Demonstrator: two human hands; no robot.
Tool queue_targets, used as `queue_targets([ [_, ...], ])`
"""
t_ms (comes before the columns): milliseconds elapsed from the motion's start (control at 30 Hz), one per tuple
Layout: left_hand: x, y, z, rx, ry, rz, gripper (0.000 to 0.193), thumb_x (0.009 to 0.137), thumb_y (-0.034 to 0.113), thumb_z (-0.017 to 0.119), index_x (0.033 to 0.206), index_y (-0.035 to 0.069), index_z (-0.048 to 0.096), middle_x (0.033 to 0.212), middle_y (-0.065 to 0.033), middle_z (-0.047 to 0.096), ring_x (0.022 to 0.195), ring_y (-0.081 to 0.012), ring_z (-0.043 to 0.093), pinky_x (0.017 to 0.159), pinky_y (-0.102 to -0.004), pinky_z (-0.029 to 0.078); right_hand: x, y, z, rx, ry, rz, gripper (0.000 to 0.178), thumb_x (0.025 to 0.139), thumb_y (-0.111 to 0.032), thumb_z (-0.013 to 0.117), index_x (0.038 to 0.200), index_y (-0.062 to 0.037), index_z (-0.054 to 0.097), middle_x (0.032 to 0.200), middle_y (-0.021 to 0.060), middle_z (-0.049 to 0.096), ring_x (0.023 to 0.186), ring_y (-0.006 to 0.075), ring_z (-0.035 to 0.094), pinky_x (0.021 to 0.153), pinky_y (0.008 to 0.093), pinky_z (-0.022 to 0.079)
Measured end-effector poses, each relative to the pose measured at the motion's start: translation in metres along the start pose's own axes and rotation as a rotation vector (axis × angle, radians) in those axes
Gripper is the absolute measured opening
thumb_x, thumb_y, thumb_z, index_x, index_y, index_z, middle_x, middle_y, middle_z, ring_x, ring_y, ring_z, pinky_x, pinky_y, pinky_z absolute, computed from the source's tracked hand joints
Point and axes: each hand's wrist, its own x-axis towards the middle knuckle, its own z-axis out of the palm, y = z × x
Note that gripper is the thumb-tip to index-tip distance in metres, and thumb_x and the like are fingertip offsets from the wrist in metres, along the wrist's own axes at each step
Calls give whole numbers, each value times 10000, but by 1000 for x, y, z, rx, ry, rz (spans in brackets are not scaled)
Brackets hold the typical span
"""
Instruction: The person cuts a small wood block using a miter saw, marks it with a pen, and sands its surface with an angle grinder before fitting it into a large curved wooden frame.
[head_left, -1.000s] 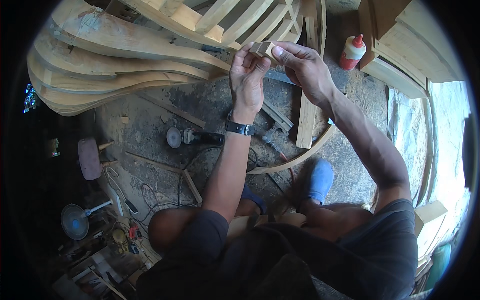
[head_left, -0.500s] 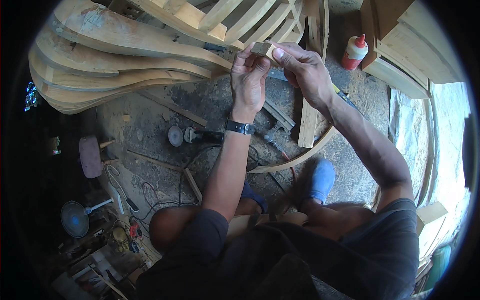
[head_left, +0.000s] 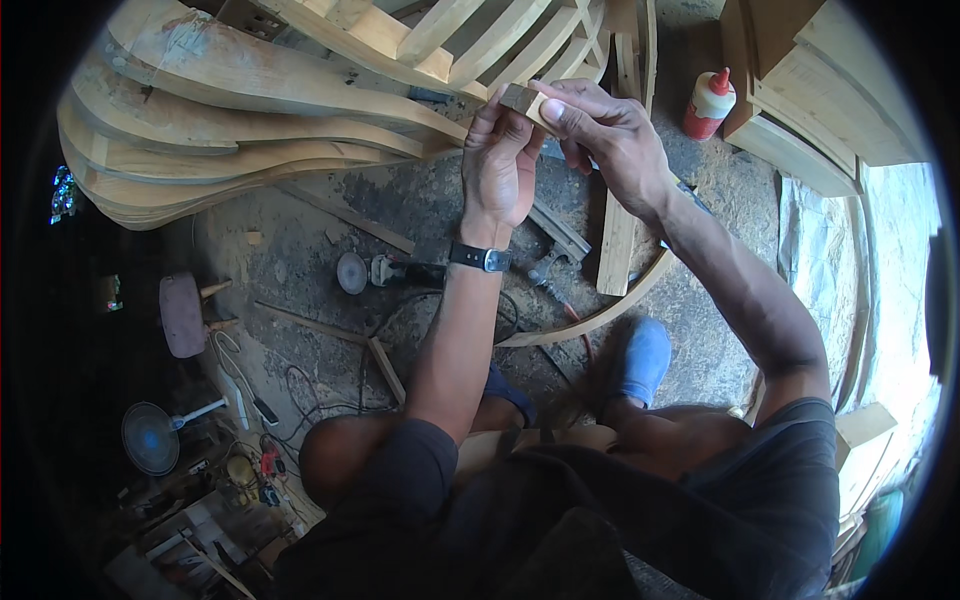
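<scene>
A small block of wood (head_left: 523,99) is held up between my two hands, in front of a curved wooden frame (head_left: 430,70). The fingers and thumb of my left hand (head_left: 495,175) are closed on its left side; a dark watch or band circles that wrist. My right hand (head_left: 618,140) pinches the block from the right, thumb on its near face. The block's far side is hidden by my fingers.
Curved wooden pieces (head_left: 270,85) lie stacked at the upper left. An angle grinder (head_left: 385,272), a bar clamp (head_left: 558,235) and a bent wooden strip (head_left: 600,322) lie on the floor. A glue bottle (head_left: 711,105) stands at the right. A stool (head_left: 182,314) is at the left.
The block is tilted slightly differently between my fingers, showing more of its near face. My right hand has shifted a little. The floor items have stayed in place.
</scene>
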Motion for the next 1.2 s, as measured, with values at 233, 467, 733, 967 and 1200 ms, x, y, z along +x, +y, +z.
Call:
queue_targets([
  [233, -3, 11, 25, 76, 73, 37, 305, 988, 215, 641, 1284, 151, 603, 1193, 1, 626, 1120, -137, 567, 964, -333, 476, 1, -6, 3, -28, 16, -61, 353, 953, -290, 692, 1231, -73, 712, 1103, 61, 636, 679, 88, 601, 559, 225, 469],
  [467, -4, 12, 42, 237, 115, 142, 461, 973, 343, 661, 1311, 53, 544, 1217, -94, 598, 1096, -201, 582, 923, -370, 502, 8, -2, 6, -69, 67, -92, 343, 940, -273, 704, 1215, -69, 719, 1005, 56, 645, 656, 86, 579, 579, 230, 477],
  [733, 5, 41, 49, 236, 36, 137, 672, 954, 479, 621, 1373, -22, 463, 1358, -147, 547, 1265, -255, 543, 1081, -431, 458, 12, -17, -9, 131, -27, -126, 344, 1009, -300, 570, 1208, -48, 694, 608, -5, 553, 567, 56, 517, 544, 230, 414],
  [967, 18, 59, 50, 312, -126, 157, 742, 923, 579, 604, 1371, 1, 475, 1318, -127, 566, 1208, -242, 562, 1080, -428, 416, 7, -28, -1, -23, -15, -293, 412, 990, -375, 598, 1207, -27, 639, 783, 1, 593, 673, 51, 539, 606, 230, 432],
  [1200, 22, 70, 52, 333, -134, 176, 781, 868, 553, 689, 1359, -20, 489, 1227, -121, 601, 1138, -214, 591, 1014, -376, 470, 2, -31, 14, -255, -10, -436, 635, 840, -395, 786, 1283, -9, 546, 995, 76, 613, 770, 119, 577, 678, 277, 494],
])
